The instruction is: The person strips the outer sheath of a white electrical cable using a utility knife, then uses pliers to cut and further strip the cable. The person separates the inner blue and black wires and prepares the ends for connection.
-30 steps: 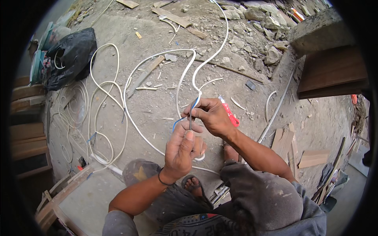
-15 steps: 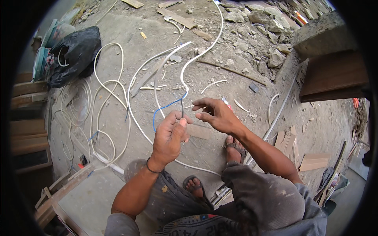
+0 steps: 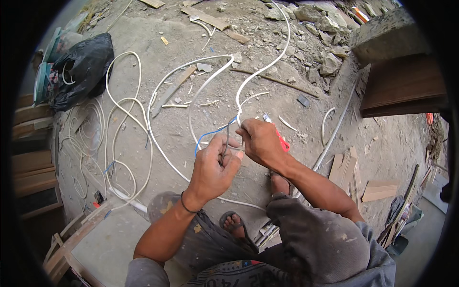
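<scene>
Cable with a round white plastic sheath [image 3: 262, 72] descends from the upper centre of the frame, its long axis near-vertical just above the hands. The right hand [image 3: 260, 141], nearer the sheath, grips its lower end; the left hand [image 3: 210, 166], lower left, holds a thin dark wire [image 3: 228, 130]. A thin blue wire [image 3: 209, 134] arcs leftward.

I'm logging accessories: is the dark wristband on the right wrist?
No, the dark wristband circles the left wrist; the right wrist is bare.
</scene>
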`<state>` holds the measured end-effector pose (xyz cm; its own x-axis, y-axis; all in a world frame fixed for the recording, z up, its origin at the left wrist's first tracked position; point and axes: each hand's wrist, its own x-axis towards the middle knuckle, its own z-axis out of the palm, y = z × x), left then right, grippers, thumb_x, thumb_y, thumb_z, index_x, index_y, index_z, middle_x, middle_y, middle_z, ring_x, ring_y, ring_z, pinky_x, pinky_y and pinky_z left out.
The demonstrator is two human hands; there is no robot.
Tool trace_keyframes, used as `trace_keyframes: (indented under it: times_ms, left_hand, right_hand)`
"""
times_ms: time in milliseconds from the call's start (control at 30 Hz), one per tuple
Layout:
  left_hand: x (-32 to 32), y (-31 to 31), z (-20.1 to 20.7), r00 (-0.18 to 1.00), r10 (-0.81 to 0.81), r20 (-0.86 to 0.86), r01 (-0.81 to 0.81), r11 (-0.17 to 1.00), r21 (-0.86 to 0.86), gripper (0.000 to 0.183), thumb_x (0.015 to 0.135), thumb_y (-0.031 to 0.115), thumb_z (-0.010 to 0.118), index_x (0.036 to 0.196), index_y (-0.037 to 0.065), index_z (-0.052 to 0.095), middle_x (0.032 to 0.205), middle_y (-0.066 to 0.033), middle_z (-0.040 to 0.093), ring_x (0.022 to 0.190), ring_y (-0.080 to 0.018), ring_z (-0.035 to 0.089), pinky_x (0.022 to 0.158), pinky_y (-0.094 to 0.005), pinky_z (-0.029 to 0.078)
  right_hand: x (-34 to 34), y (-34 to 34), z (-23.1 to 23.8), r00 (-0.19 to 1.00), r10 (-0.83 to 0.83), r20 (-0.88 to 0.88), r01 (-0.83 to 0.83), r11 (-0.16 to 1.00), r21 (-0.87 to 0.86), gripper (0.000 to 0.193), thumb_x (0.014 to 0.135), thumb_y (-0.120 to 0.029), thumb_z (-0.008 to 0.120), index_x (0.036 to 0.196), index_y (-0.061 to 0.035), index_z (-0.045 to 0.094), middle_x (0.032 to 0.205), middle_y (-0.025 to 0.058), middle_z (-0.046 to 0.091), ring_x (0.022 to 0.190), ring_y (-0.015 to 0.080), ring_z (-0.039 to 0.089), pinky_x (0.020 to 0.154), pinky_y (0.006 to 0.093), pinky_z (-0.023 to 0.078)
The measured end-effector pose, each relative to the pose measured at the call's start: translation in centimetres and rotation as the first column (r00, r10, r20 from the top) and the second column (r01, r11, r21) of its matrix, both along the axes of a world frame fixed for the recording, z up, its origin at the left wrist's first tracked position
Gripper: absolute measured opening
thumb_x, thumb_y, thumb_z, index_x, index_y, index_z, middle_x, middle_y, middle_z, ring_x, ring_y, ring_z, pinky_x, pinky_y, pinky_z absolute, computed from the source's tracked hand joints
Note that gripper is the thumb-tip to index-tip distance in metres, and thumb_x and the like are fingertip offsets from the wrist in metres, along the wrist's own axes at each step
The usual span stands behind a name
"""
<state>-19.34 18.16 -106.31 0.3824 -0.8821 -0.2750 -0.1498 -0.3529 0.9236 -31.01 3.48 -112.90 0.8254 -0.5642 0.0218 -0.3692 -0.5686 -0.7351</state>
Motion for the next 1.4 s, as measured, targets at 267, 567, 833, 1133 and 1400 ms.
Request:
trace_keyframes:
  times_ms: [267,567,833,1133,1400]
  left_hand:
    - [2.4,1.0,-1.3,0.947,-0.293,0.131,0.256,0.936,0.240,0.099,0.086,0.005,0.073,0.164,-0.008,0.013,0.151,-0.0347,0.043,0.073,-0.0268,0.066,0.079,-0.0382,0.055]
    - [1.7,0.9,-3.4,0.843,-0.309,0.441,0.299,0.950,0.094,0.092,0.096,0.014,0.066,0.164,-0.009,0.008,0.142,-0.0351,0.058,0.087,-0.0382,0.072,0.087,-0.0386,0.056]
    - [-1.7,-0.1,-0.2,0.937,-0.340,-0.083,0.342,0.939,0.016,0.090,0.107,0.039,0.059,0.165,-0.008,0.010,0.091,-0.0204,0.073,0.075,-0.0285,0.069,0.075,-0.0384,0.053]
    - [-1.9,2.6,3.3,0.944,-0.312,-0.105,0.325,0.933,0.156,0.041,0.112,0.021,0.045,0.143,-0.002,0.061,0.057,-0.0060,0.039,0.055,-0.0127,0.046,0.060,-0.0307,0.041]
    - [-1.1,1.3,-0.9,0.965,-0.035,-0.260,0.050,0.997,0.053,0.036,0.108,0.021,0.057,0.134,-0.002,0.066,0.074,-0.0064,0.067,0.070,-0.0136,0.064,0.069,-0.0322,0.052]
  right_hand:
    - [-3.3,-5.9,1.2,0.963,0.184,0.198,-0.268,0.551,0.791,0.032,0.100,-0.023,0.066,0.076,-0.0022,0.063,0.069,0.0019,0.063,0.064,0.0094,0.056,0.058,0.0285,0.045]
    - [-4.7,-12.8,0.0,0.996,-0.060,-0.065,0.085,0.860,0.503,0.024,0.093,-0.014,0.061,0.072,-0.0037,0.062,0.077,0.0058,0.069,0.063,0.0094,0.058,0.059,0.0277,0.049]
    - [-1.9,-7.9,2.8,0.853,-0.514,-0.085,0.123,0.040,0.992,0.015,0.106,-0.020,0.059,0.099,-0.0062,0.058,0.091,0.0163,0.075,0.056,0.0185,0.065,0.049,0.0286,0.055]
    - [-1.7,-17.9,-0.6,0.499,-0.857,-0.131,0.531,0.182,0.827,0.025,0.105,-0.016,0.057,0.083,-0.0147,0.046,0.062,-0.0049,0.037,0.046,0.0069,0.028,0.040,0.0266,0.024]
    - [-5.5,-13.8,2.7,0.899,-0.216,-0.382,0.323,0.914,0.244,0.033,0.102,-0.030,0.070,0.115,-0.0001,0.069,0.095,0.0163,0.074,0.065,0.0170,0.064,0.059,0.0298,0.050]
